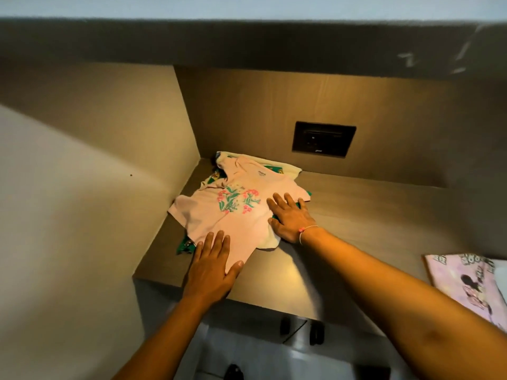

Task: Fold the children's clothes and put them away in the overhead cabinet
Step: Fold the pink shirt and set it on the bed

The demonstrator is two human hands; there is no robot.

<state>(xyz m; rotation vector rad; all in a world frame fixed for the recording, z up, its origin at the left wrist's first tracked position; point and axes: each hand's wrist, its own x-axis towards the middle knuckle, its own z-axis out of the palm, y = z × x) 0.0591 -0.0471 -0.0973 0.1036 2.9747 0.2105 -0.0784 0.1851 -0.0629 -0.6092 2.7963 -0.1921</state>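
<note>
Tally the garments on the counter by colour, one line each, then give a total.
Pink with flower print: 1, the pink shirt under both hands
Green patterned: 1, the green garment beneath it
Pale yellow: 1, the yellow garment beneath it
Lilac printed: 1, the lilac garment at the right edge
Total: 4

The scene is lit warmly and rather dimly, with a yellow-orange cast. The brightest patch is found on the counter (288, 272) just in front of the pink shirt (233, 215), where a soft glare is reflected from the smooth surface. The recess behind the shirt is left in deeper shade, and the dark wall plate (323, 139) beyond it is rendered with little detail. A soft shadow is cast on the counter beside the shirt. Strong wide-angle distortion is seen: straight edges far from the shirt are bowed. Smearing and blur are evident toward the upper right corner, and the floor below the counter is out of focus.
</note>
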